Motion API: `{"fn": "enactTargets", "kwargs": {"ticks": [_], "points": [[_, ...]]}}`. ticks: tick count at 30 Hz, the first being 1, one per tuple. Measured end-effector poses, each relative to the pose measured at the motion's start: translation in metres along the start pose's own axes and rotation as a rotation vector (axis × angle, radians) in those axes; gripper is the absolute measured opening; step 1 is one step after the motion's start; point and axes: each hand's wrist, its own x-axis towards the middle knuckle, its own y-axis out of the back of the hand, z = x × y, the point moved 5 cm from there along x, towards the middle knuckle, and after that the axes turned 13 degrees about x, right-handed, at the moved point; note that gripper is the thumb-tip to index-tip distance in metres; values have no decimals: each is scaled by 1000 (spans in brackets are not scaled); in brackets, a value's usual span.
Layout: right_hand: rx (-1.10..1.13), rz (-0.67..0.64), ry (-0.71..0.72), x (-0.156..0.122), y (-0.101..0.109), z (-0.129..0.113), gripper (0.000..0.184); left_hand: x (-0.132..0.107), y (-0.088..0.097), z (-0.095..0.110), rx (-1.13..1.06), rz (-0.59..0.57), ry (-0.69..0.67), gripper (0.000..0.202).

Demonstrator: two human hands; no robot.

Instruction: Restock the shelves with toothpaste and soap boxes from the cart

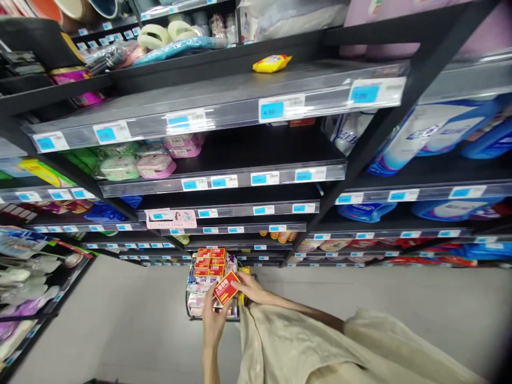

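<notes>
Between both hands is a small red box with a yellow border and white lettering, a boxed soap bar by its look [226,288]. My left hand [214,308] grips its left edge from below. My right hand [248,288] pinches the right corner, thumb on the printed face. Just beyond and below the hands stands a basket [187,304] filled with packaged goods. On top of it lie several matching red boxes [210,261] in rows, with white and pink packs [196,300] under them. Parts of the basket are hidden behind my hands.
Black shelves with price tags [282,108] rise in front. A yellow packet [272,63] lies on the upper shelf; pink and green soap boxes [156,165] sit lower left. Blue and white bottles [424,133] stand at right. Another rack [28,298] borders the grey floor [132,309] at left.
</notes>
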Motion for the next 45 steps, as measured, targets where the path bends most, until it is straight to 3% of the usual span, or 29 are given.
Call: {"fn": "enactTargets", "kwargs": {"ticks": [5, 9, 11, 14, 17, 23, 29, 38, 45], "points": [[216, 6, 68, -39, 37, -24, 85, -7, -38, 56, -275, -31, 111, 80], [219, 134, 203, -69, 68, -40, 104, -22, -70, 113, -446, -16, 101, 84], [188, 205, 251, -82, 81, -47, 102, -31, -85, 136, -518, 52, 80, 87], [191, 289, 306, -103, 98, -57, 94, -47, -105, 159, -596, 138, 83, 73], [224, 344, 348, -122, 111, -66, 91, -56, -119, 173, -645, 131, 75, 64], [256, 405, 439, -142, 133, -85, 92, -49, -126, 194, -636, 26, 50, 53], [275, 417, 474, -151, 147, -102, 93, -45, -129, 221, -611, -6, -27, 46], [184, 420, 557, -163, 155, -125, 85, -51, -127, 238, -602, 59, -5, 43], [202, 457, 606, -159, 158, -134, 86, -52, -121, 252, -511, 138, -86, 32]]}}
